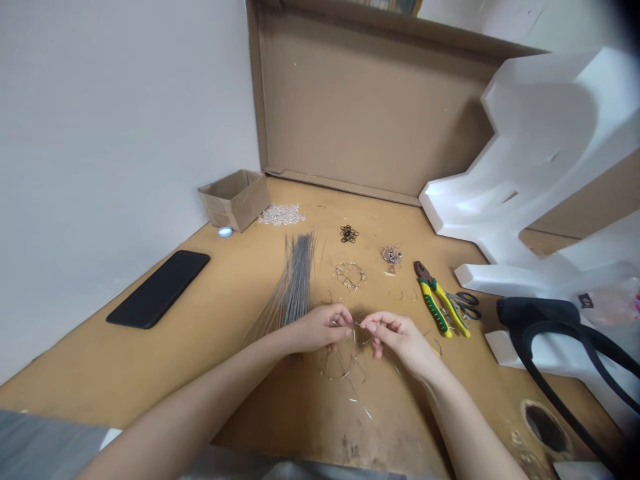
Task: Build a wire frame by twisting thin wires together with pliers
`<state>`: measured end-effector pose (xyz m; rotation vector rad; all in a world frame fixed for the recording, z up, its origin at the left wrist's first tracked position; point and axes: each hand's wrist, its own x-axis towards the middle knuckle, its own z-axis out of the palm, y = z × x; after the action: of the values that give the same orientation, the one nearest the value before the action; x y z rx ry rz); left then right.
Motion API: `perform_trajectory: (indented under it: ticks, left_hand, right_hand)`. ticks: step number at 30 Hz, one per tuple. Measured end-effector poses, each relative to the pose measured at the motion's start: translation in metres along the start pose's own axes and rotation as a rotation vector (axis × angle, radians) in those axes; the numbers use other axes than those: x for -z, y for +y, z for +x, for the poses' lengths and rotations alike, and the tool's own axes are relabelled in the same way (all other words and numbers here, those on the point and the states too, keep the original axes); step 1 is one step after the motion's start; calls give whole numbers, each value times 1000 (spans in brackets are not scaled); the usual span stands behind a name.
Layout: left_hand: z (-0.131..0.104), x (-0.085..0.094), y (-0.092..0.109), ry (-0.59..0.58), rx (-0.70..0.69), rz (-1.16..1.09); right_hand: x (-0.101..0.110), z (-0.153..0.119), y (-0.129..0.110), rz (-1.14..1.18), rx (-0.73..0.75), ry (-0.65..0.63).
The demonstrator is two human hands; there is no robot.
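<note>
Between my two hands is a thin bent wire piece [355, 333], looped and shiny, above the front middle of the table. My left hand [327, 328] pinches its left side between thumb and fingers. On its right side, my right hand [390, 333] pinches the wire too, fingertips close together. Below them lies a loose wire frame [343, 367] of curved pieces; I cannot tell whether it is joined to the held wire. A bundle of straight grey wires [297, 280] lies just beyond my left hand. Farther back sits a round wire ring [350, 275].
Pliers [435, 297] with yellow-green handles and scissors [466, 305] lie at right. Black rings [349, 233], a small wire coil [392, 255] and clear beads [283, 214] are farther back. A cardboard box [235, 200] and black phone [159, 289] stand left; white foam [540, 147] borders the right.
</note>
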<state>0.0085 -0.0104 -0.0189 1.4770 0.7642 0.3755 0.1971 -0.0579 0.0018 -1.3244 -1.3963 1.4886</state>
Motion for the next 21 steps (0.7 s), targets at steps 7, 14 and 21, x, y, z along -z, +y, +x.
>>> perform_trajectory:
  ticks: [7, 14, 21]
  left_hand:
    - [0, 4, 5, 5, -12, -39]
    - [-3, 1, 9, 3, 26, -88]
    - [-8, 7, 15, -101, -38, -183]
  right_hand:
    - [-2, -2, -6, -134, 63, 134]
    - [-13, -14, -8, -425, 204, 219]
    - [-7, -14, -7, -517, 311, 288]
